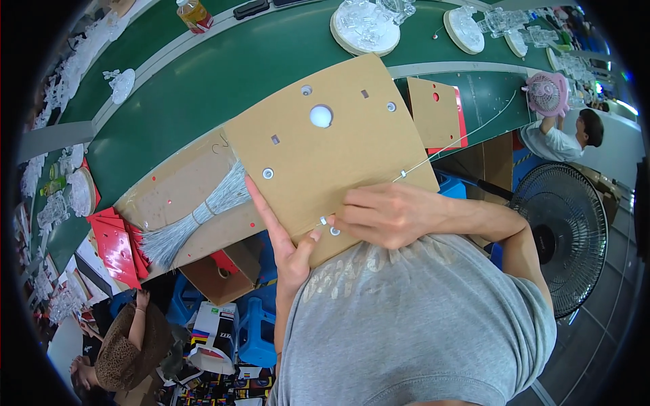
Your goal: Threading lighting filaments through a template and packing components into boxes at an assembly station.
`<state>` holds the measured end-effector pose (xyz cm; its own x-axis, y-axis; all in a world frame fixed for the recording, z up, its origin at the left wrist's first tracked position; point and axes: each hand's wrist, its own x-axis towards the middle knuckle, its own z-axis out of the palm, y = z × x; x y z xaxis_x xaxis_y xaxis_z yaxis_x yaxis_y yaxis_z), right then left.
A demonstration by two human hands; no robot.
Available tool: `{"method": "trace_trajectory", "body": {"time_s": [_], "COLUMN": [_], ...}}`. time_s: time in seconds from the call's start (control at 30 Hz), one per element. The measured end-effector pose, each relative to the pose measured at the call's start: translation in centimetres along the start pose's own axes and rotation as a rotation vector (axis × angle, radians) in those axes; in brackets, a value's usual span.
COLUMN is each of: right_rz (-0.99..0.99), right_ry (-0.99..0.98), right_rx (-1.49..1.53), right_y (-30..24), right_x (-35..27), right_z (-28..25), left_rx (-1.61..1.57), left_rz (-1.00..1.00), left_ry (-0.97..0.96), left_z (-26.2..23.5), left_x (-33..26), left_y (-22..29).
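A tan board (338,149) with a large round hole, several smaller round holes and small slots lies tilted against my body at the bench edge. My left hand (288,254) grips its left edge, fingers along the side and thumb on the face. Beside that thumb sits a small white clip (323,220). Close to the clip, my right hand (389,213) is closed with fingers curled against the board; what they pinch is hidden. Another small white clip (403,174) is on the board above my right hand, where a thin white cord runs off to the upper right.
Left of the board, a tied bundle of thin grey wires (203,213) lies on cardboard. Red panels (115,247) are stacked further left. White discs with clear plastic parts (365,30) stand on the green bench (223,74). A black fan (562,237) stands right; co-workers sit at both sides.
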<state>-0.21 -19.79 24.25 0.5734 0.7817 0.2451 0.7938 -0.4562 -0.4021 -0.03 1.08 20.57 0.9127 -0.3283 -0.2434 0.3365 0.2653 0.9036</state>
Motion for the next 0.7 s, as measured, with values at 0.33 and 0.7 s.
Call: {"method": "trace_trajectory", "body": {"time_s": [0.33, 0.7], "right_rz": [0.013, 0.013], "right_ry": [0.115, 0.234], "right_rx": [0.018, 0.051], "right_y": [0.4, 0.6], "right_x": [-0.1, -0.8], "right_z": [0.0, 1.2], "left_rx": [0.040, 0.304], "left_rz": [-0.003, 0.152], "left_ry": [-0.031, 0.023], "left_z": [-0.2, -1.5], "left_x": [-0.3, -1.2], "left_y": [-0.2, -1.2]}}
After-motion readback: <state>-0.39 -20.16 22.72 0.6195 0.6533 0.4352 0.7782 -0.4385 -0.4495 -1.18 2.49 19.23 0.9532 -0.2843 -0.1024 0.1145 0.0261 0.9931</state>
